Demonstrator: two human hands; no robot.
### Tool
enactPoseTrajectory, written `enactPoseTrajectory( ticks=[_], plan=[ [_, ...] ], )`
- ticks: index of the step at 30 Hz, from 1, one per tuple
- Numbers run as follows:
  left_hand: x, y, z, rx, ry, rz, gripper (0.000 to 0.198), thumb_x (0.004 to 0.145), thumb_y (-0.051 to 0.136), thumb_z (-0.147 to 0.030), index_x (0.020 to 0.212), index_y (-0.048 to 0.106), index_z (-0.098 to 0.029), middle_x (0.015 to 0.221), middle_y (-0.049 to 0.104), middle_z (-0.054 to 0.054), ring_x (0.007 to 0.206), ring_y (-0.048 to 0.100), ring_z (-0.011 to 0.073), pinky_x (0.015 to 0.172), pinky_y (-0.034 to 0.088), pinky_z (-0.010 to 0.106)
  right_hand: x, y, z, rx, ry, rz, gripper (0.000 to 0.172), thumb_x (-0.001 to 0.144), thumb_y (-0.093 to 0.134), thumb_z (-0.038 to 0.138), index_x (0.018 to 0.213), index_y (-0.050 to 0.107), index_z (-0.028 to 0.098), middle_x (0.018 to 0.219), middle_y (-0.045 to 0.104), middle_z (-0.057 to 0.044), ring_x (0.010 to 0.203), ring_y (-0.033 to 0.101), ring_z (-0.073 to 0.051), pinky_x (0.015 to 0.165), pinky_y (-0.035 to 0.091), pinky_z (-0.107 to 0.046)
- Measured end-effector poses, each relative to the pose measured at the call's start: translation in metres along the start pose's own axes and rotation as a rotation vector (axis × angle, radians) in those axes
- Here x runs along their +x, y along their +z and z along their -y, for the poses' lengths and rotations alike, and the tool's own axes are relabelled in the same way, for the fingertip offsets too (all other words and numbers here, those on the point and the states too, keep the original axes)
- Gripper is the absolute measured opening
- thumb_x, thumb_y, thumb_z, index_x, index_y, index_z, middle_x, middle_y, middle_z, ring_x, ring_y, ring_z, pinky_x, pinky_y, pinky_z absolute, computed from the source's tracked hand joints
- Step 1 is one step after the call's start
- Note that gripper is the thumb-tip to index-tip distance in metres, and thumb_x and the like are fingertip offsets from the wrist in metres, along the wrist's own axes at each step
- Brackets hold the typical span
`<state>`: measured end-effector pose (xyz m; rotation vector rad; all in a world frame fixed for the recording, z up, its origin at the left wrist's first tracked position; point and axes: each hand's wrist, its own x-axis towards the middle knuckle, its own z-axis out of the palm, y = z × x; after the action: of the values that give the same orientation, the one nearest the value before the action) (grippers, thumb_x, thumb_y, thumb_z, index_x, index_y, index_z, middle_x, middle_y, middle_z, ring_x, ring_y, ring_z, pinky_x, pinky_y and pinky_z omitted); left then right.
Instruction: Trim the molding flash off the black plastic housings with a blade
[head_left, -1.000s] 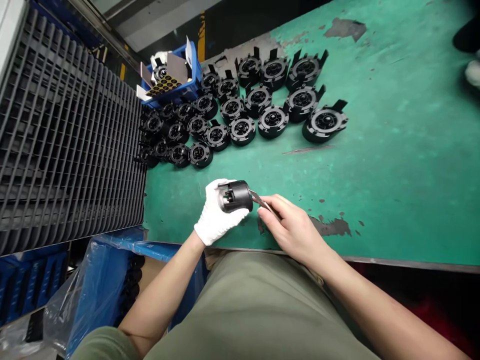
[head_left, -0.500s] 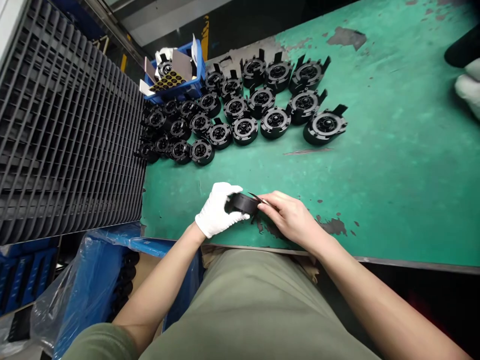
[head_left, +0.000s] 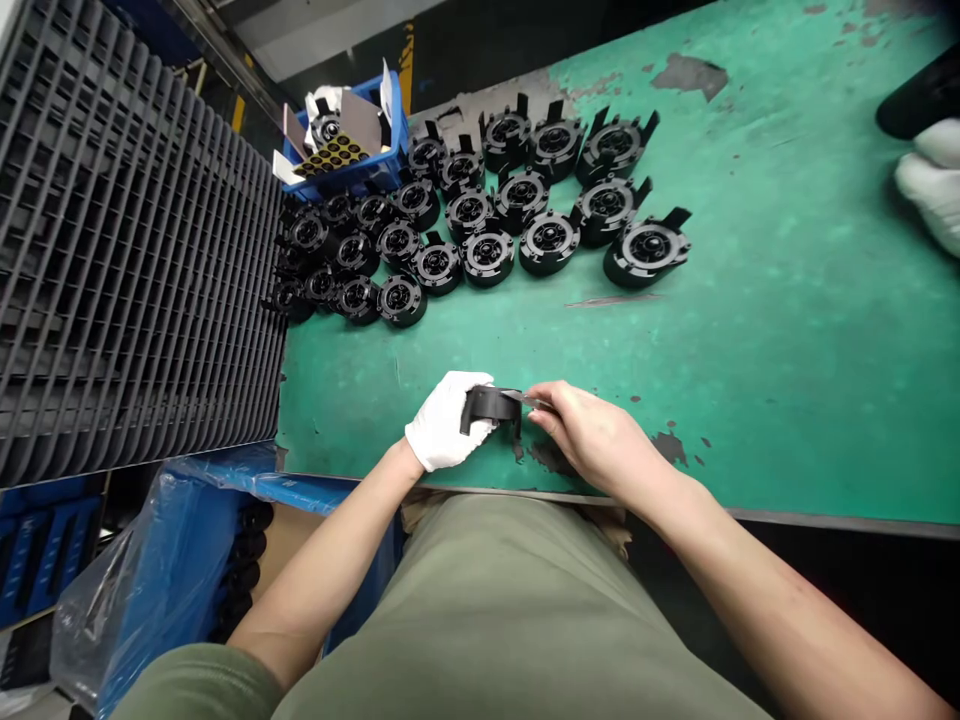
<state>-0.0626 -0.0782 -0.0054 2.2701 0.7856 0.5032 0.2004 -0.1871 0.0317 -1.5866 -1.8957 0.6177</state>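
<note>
My left hand [head_left: 448, 420], in a white glove, is wrapped round a black round plastic housing [head_left: 493, 404] above the near edge of the green bench. Prongs on the housing point down toward the bench. Bare and pinched, my right hand [head_left: 592, 430] grips a thin pointed metal blade [head_left: 516, 396]. The blade's tip lies against the upper rim of the housing; whether it is a knife or another tool is too small to tell. Beyond both hands stand several similar black housings [head_left: 551, 240] in rows, their ringed faces up.
A blue bin [head_left: 390, 165] with papers and a sheet of round stickers [head_left: 334, 156] stands at the back. Stacked grey grid trays [head_left: 135, 250] rise at left. Below them is a plastic-lined blue box [head_left: 176, 570]. Another person's gloved hand [head_left: 934, 180] shows at far right, by a black cylinder [head_left: 922, 95].
My left hand has turned the housing, so its prongs now show pointing down. The blade in my right hand has swung flatter across the rim, and both hands have shifted slightly right.
</note>
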Motion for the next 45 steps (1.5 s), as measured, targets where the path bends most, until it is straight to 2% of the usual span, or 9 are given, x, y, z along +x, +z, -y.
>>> enactPoseTrajectory(
  ticks=[3, 8, 12, 16, 34, 45],
  plan=[
    [-0.001, 0.002, 0.002, 0.025, 0.024, -0.005, 0.063, 0.099, 0.069, -0.042, 0.154, 0.049, -0.018, 0.145, 0.066, 0.019, 0.133, 0.069, 0.037, 0.115, 0.059, 0.059, 0.005, -0.004, 0.002, -0.069, -0.077, -0.042, 0.024, 0.117, 0.048, 0.033, 0.133, 0.064, 0.024, 0.113, 0.08, -0.008, 0.099, 0.077, -0.023, 0.079, 0.058, -0.036],
    [-0.002, 0.002, 0.005, 0.06, 0.045, 0.002, 0.065, 0.1, 0.07, -0.042, 0.157, 0.049, -0.019, 0.147, 0.066, 0.019, 0.134, 0.069, 0.0374, 0.116, 0.059, 0.06, 0.011, -0.004, 0.003, -0.184, -0.202, -0.139, 0.021, 0.114, 0.054, 0.022, 0.134, 0.063, 0.021, 0.109, 0.08, -0.007, 0.097, 0.074, -0.02, 0.078, 0.055, -0.033],
    [-0.002, 0.002, 0.005, 0.074, 0.062, 0.004, 0.064, 0.102, 0.068, -0.045, 0.157, 0.049, -0.018, 0.147, 0.067, 0.02, 0.134, 0.069, 0.0378, 0.116, 0.059, 0.06, 0.012, -0.005, 0.004, -0.22, -0.223, -0.16, 0.015, 0.114, 0.056, 0.021, 0.126, 0.065, 0.021, 0.108, 0.08, -0.006, 0.093, 0.073, -0.019, 0.072, 0.052, -0.031],
    [-0.002, 0.002, 0.006, 0.081, 0.075, 0.003, 0.063, 0.104, 0.066, -0.047, 0.157, 0.049, -0.018, 0.147, 0.066, 0.02, 0.134, 0.069, 0.0379, 0.114, 0.06, 0.06, 0.013, -0.007, 0.004, -0.25, -0.244, -0.176, 0.012, 0.113, 0.059, 0.021, 0.123, 0.066, 0.02, 0.107, 0.079, -0.006, 0.094, 0.072, -0.019, 0.073, 0.051, -0.031],
    [-0.001, 0.002, 0.003, 0.096, 0.089, 0.0, 0.062, 0.105, 0.064, -0.047, 0.157, 0.048, -0.018, 0.145, 0.067, 0.021, 0.132, 0.07, 0.0381, 0.113, 0.06, 0.06, 0.018, -0.011, 0.009, -0.354, -0.255, -0.151, 0.014, 0.115, 0.057, 0.024, 0.109, 0.069, 0.02, 0.1, 0.078, -0.005, 0.085, 0.064, -0.017, 0.066, 0.039, -0.033],
    [-0.001, 0.001, 0.002, 0.104, 0.051, 0.031, 0.063, 0.103, 0.066, -0.044, 0.157, 0.049, -0.019, 0.146, 0.067, 0.02, 0.133, 0.069, 0.0377, 0.113, 0.06, 0.059, 0.017, -0.014, 0.01, -0.413, -0.289, -0.143, 0.013, 0.113, 0.059, 0.02, 0.11, 0.071, 0.02, 0.101, 0.079, -0.005, 0.086, 0.063, -0.018, 0.067, 0.042, -0.035]
  ],
)
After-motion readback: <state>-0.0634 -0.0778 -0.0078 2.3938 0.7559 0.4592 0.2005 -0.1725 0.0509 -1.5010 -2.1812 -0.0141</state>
